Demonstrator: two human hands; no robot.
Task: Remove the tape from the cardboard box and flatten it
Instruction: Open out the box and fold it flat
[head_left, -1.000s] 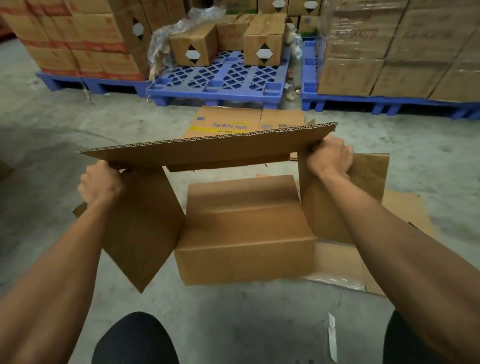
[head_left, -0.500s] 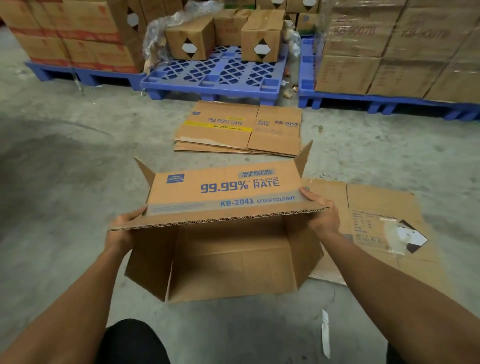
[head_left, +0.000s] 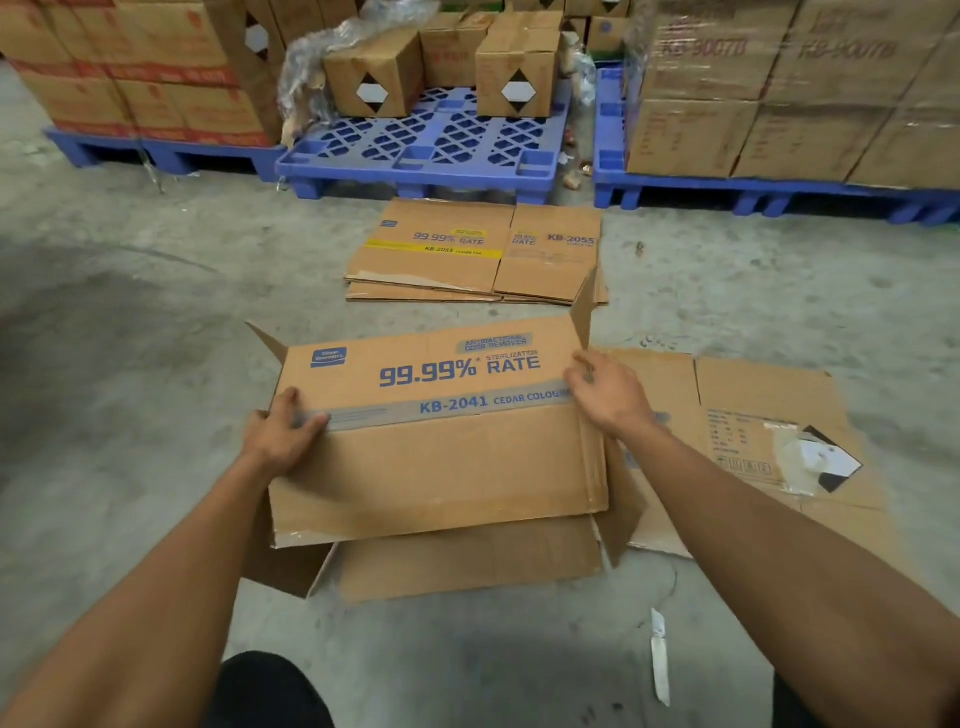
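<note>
A brown cardboard box (head_left: 441, 467) printed "99.99% RATE, KB-2041" lies nearly flat on the concrete floor in front of me, its flaps spread out at the near and far ends. My left hand (head_left: 283, 434) grips its left edge, thumb on top of the grey printed band. My right hand (head_left: 605, 392) rests on the box's right side with fingers spread and fairly straight. A strip of peeled tape (head_left: 658, 657) lies on the floor near my right knee.
A flattened box (head_left: 753, 447) with a torn label lies under and to the right. More flattened boxes (head_left: 478, 254) lie stacked further ahead. Blue pallets (head_left: 431, 150) with stacked cartons (head_left: 779, 88) line the back.
The box went from held up and open, down to the floor, and its walls have collapsed flat. Both hands moved from its rim onto its top face.
</note>
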